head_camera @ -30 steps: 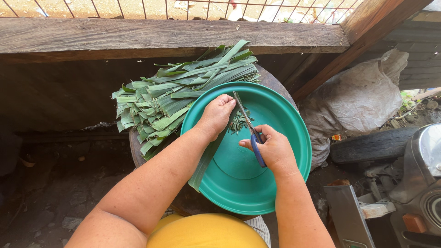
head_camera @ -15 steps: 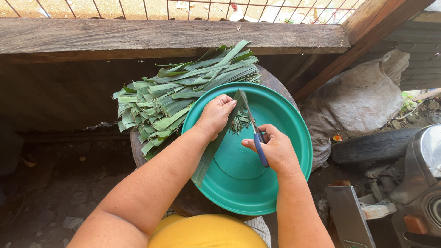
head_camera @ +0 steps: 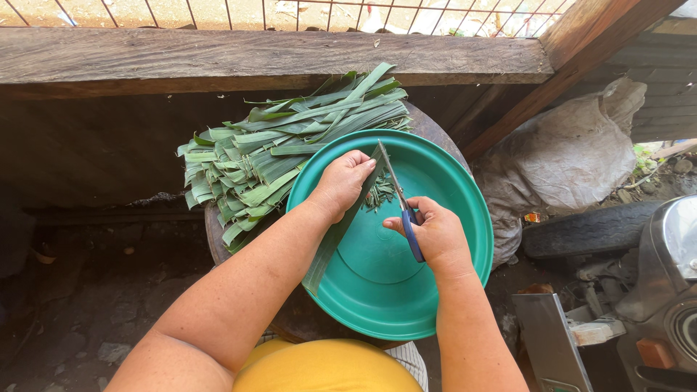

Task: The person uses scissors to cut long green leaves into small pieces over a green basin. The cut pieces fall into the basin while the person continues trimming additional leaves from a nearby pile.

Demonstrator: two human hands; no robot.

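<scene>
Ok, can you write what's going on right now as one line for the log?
left hand: holds long green leaf | right hand: holds blue-handled scissors at leaf tip | below: green basin with cut bits | beside: leaf pile

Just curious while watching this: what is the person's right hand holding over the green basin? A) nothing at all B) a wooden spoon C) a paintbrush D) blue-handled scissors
D: the right hand grips blue-handled scissors, whose blades meet the long green leaf that the left hand holds over the green basin.
</scene>
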